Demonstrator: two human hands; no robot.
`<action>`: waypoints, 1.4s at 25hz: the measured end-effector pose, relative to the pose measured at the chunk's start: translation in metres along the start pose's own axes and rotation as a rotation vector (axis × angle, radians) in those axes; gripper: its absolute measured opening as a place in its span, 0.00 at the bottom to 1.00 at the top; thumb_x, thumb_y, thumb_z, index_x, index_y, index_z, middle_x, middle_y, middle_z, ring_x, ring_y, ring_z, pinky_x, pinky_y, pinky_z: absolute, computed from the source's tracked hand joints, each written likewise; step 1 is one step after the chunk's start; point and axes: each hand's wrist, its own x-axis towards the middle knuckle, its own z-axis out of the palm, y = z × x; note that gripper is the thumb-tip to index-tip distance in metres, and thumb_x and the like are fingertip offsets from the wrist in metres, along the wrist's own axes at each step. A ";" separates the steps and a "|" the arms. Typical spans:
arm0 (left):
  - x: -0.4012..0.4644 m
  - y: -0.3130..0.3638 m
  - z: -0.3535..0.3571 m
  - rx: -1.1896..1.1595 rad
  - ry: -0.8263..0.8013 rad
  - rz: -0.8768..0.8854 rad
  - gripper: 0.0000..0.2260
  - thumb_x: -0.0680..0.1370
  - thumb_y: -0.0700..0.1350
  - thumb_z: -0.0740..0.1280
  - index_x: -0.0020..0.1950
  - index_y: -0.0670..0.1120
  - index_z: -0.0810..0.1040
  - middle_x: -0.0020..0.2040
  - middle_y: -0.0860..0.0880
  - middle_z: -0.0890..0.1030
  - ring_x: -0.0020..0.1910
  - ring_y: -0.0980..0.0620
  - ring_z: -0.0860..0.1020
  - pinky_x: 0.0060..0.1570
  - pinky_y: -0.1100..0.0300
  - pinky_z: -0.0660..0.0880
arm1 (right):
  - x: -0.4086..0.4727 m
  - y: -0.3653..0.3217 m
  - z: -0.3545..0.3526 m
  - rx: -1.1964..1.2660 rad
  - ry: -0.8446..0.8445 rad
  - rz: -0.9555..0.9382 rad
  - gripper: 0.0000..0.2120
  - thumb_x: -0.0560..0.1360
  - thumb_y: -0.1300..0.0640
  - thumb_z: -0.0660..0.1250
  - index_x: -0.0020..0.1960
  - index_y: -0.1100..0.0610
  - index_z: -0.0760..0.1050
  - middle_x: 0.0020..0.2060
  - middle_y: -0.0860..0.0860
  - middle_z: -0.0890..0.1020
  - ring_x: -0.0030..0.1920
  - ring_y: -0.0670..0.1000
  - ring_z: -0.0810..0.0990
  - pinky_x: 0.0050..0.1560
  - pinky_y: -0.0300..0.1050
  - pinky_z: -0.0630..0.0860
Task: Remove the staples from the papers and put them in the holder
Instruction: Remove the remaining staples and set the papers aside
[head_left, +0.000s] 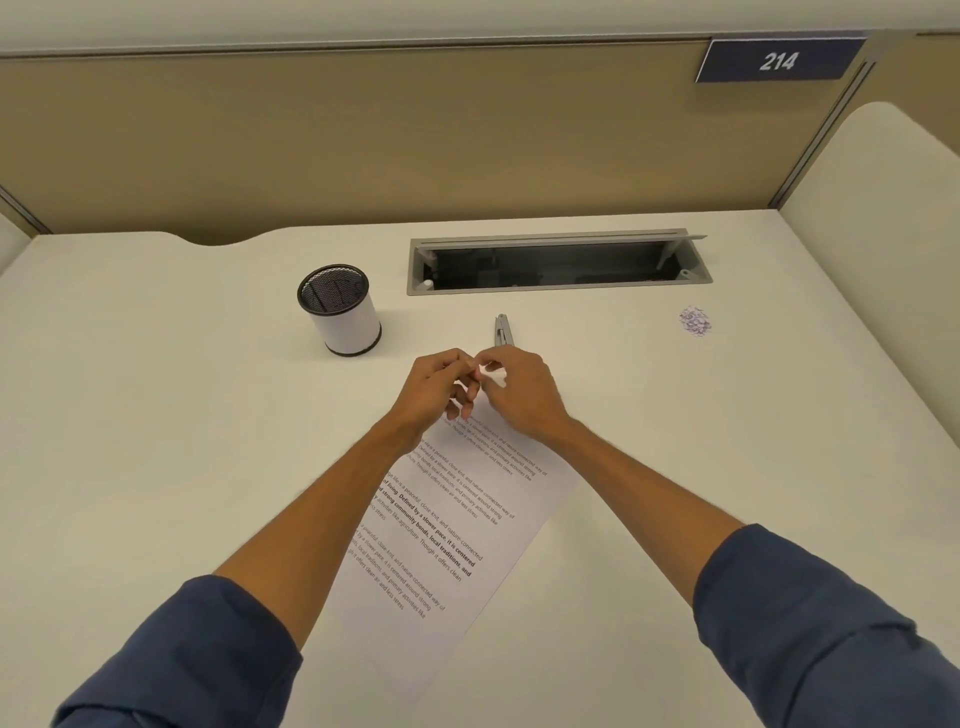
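A printed sheaf of papers (452, 525) lies slanted on the white desk (156, 415), its far corner lifted between my hands. My left hand (434, 389) and my right hand (519, 389) meet at that corner, fingertips pinched together on it. The staple itself is too small to make out. A white cylindrical holder (343, 312) with a black mesh inside stands upright to the left beyond my hands. A grey metal staple remover (503, 331) lies on the desk just behind my right hand.
An open grey cable tray (556, 262) is recessed in the desk at the back. A small round scribbled mark (695, 321) sits at the right. A tan partition (363, 145) with a "214" sign (776, 61) closes off the far edge.
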 end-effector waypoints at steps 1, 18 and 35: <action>0.000 0.001 0.001 0.015 -0.004 0.004 0.10 0.81 0.41 0.59 0.42 0.42 0.76 0.32 0.45 0.75 0.27 0.49 0.72 0.28 0.60 0.64 | -0.002 -0.003 -0.003 0.071 0.064 0.017 0.10 0.76 0.58 0.65 0.56 0.54 0.79 0.50 0.46 0.83 0.49 0.45 0.80 0.52 0.41 0.77; -0.004 0.019 0.001 -0.107 -0.221 -0.126 0.13 0.82 0.38 0.57 0.41 0.42 0.77 0.34 0.47 0.75 0.32 0.50 0.73 0.28 0.63 0.69 | -0.008 -0.009 -0.055 0.475 -0.141 0.044 0.08 0.76 0.57 0.69 0.51 0.59 0.83 0.40 0.49 0.84 0.39 0.43 0.82 0.39 0.34 0.79; -0.005 0.023 -0.002 -0.138 -0.226 -0.134 0.12 0.82 0.40 0.58 0.42 0.42 0.76 0.32 0.48 0.73 0.30 0.51 0.73 0.27 0.64 0.69 | -0.006 -0.017 -0.061 0.494 -0.183 0.020 0.08 0.74 0.55 0.71 0.52 0.56 0.83 0.43 0.53 0.85 0.39 0.43 0.82 0.39 0.35 0.78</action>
